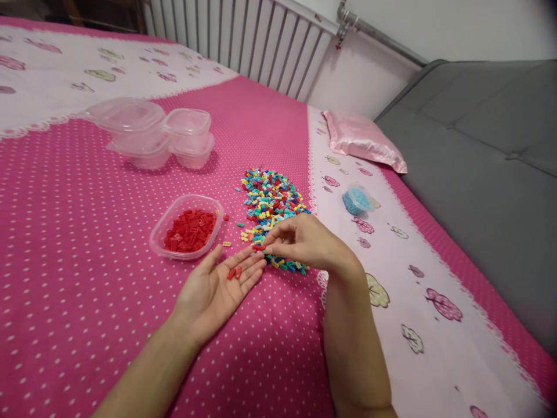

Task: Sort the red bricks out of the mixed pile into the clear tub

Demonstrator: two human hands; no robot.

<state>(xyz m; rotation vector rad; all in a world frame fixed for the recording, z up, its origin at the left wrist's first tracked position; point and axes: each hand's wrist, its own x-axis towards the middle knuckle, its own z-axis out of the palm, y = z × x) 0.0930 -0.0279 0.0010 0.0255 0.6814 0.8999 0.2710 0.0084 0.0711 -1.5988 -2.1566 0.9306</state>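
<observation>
My left hand (217,287) lies palm up on the pink dotted bedspread, fingers stretched out, with two small red bricks (235,272) resting on the fingers. My right hand (304,241) hovers at the left fingertips, its thumb and fingers pinched on a small red brick (258,247). Beyond it lies a heap of mixed coloured bricks (272,203). A clear plastic tub holding red bricks (188,229) sits just left of the heap, close to my left hand.
Stacked empty clear tubs with lids (152,130) stand further back on the left. A small tub of blue bricks (357,200) sits to the right, a pink satin pillow (363,139) behind it. A radiator (243,38) and a grey sofa (478,162) border the bed.
</observation>
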